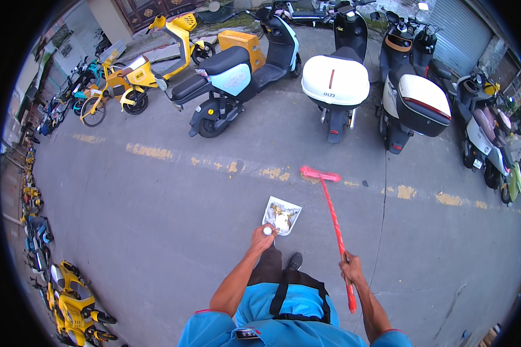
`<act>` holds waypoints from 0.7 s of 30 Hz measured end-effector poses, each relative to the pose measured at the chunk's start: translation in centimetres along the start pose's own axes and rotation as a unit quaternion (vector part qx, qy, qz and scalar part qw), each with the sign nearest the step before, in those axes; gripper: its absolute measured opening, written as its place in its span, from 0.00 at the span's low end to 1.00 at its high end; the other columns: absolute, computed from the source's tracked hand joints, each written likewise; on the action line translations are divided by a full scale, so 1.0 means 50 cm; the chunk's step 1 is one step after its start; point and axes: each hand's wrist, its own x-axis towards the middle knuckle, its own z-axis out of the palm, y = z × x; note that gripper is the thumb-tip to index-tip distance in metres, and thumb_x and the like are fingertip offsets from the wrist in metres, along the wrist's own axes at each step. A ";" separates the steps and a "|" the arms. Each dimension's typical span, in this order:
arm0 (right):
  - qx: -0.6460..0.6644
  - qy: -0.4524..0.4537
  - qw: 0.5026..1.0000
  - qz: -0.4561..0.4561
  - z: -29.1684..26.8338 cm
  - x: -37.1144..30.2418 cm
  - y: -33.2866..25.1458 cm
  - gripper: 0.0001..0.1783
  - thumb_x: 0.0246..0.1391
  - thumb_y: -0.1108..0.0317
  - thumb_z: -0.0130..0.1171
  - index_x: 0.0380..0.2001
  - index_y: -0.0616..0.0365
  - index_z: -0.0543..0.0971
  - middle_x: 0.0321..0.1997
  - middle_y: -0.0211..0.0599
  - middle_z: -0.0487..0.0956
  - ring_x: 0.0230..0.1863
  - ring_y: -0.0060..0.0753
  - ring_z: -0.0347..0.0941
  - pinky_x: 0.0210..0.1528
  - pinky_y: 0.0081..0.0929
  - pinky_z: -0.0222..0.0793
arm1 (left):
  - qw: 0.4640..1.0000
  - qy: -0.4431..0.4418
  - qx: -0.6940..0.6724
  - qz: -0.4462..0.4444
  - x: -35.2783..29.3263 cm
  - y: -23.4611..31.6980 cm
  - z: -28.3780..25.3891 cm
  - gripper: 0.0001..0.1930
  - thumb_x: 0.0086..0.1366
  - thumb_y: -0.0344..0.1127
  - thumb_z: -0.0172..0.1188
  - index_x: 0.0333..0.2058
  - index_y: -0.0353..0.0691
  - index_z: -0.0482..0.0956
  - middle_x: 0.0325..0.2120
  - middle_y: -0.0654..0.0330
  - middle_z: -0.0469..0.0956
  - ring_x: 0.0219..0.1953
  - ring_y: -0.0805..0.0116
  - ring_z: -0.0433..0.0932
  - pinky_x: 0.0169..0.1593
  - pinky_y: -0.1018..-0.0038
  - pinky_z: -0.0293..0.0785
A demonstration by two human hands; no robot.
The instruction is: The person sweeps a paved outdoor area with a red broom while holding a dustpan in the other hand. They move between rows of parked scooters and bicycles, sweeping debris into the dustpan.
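My left hand [261, 238] is closed round the white handle of a long-handled dustpan [296, 209]. The white pan lies in front of my feet, with pale scraps and dry brown leaves inside. My right hand [351, 268] is wrapped round the red-striped stick of a broom [331, 209]. Its pinkish-red head [320, 173] is on the pavement ahead, right of the dustpan and apart from it, along a worn yellow line. Part of the dustpan's handle is hidden by my left hand.
Ahead stand a light-blue and black scooter [231, 81], a scooter with a white top box [336, 80], and another with a white-and-black box [421, 103]. Yellow bikes [171, 49] stand far left, more [75, 306] near left. A dark leaf [364, 183] lies right of the broom head.
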 end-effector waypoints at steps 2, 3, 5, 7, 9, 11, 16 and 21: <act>-0.019 0.026 0.999 -0.005 0.011 0.052 -0.030 0.22 0.51 0.77 0.53 0.51 0.67 0.72 0.17 0.34 0.72 0.13 0.27 0.69 0.13 0.29 0.64 | 1.000 -0.011 0.018 0.004 0.028 0.017 0.004 0.12 0.57 0.42 0.67 0.30 0.40 0.80 0.24 0.57 0.79 0.30 0.66 0.78 0.36 0.67 0.73; -0.027 0.040 0.999 -0.007 0.019 0.067 -0.037 0.19 0.51 0.77 0.53 0.48 0.68 0.74 0.17 0.34 0.72 0.13 0.28 0.70 0.13 0.30 0.65 | 0.999 -0.006 0.029 0.017 0.042 0.026 0.007 0.12 0.56 0.43 0.67 0.31 0.41 0.80 0.24 0.55 0.80 0.31 0.62 0.80 0.36 0.66 0.73; -0.053 0.026 0.998 -0.018 0.031 0.092 -0.040 0.13 0.51 0.76 0.54 0.42 0.68 0.73 0.17 0.36 0.73 0.14 0.30 0.72 0.14 0.31 0.66 | 0.999 -0.002 0.022 0.037 0.078 0.024 0.008 0.11 0.56 0.42 0.67 0.30 0.41 0.80 0.24 0.56 0.80 0.31 0.63 0.80 0.37 0.66 0.74; -0.094 0.020 0.995 -0.015 0.038 0.091 -0.038 0.10 0.51 0.76 0.56 0.37 0.67 0.72 0.17 0.39 0.74 0.15 0.32 0.74 0.16 0.34 0.69 | 0.999 -0.011 0.028 0.025 0.109 0.042 0.008 0.11 0.55 0.42 0.67 0.29 0.40 0.80 0.24 0.56 0.80 0.31 0.64 0.80 0.37 0.67 0.74; -0.134 -0.001 0.991 -0.017 0.048 0.058 -0.019 0.10 0.51 0.75 0.57 0.37 0.67 0.71 0.17 0.39 0.74 0.15 0.34 0.74 0.17 0.35 0.71 | 0.999 -0.020 0.011 0.027 0.137 0.053 0.004 0.11 0.55 0.41 0.67 0.29 0.40 0.80 0.24 0.56 0.80 0.31 0.64 0.80 0.37 0.67 0.74; -0.164 -0.045 0.985 -0.009 0.051 0.002 -0.014 0.19 0.51 0.74 0.58 0.47 0.68 0.72 0.19 0.40 0.75 0.16 0.33 0.74 0.18 0.35 0.71 | 0.999 -0.008 0.000 0.034 0.154 0.049 0.001 0.11 0.55 0.41 0.67 0.29 0.39 0.80 0.24 0.56 0.80 0.30 0.65 0.80 0.37 0.66 0.74; -0.066 -0.089 0.987 0.116 0.014 -0.155 -0.089 0.35 0.50 0.75 0.58 0.64 0.64 0.64 0.24 0.40 0.77 0.16 0.27 0.71 0.18 0.29 0.68 | 1.000 -0.007 0.001 0.022 0.168 0.065 -0.015 0.10 0.55 0.39 0.67 0.29 0.40 0.81 0.26 0.54 0.82 0.33 0.61 0.82 0.38 0.65 0.75; -0.030 -0.054 0.988 0.142 0.025 -0.184 -0.145 0.30 0.52 0.75 0.57 0.60 0.64 0.70 0.23 0.36 0.75 0.16 0.24 0.67 0.17 0.25 0.64 | 1.000 -0.003 0.024 0.005 0.178 0.054 -0.041 0.09 0.54 0.40 0.67 0.30 0.42 0.81 0.29 0.53 0.83 0.35 0.56 0.82 0.40 0.64 0.75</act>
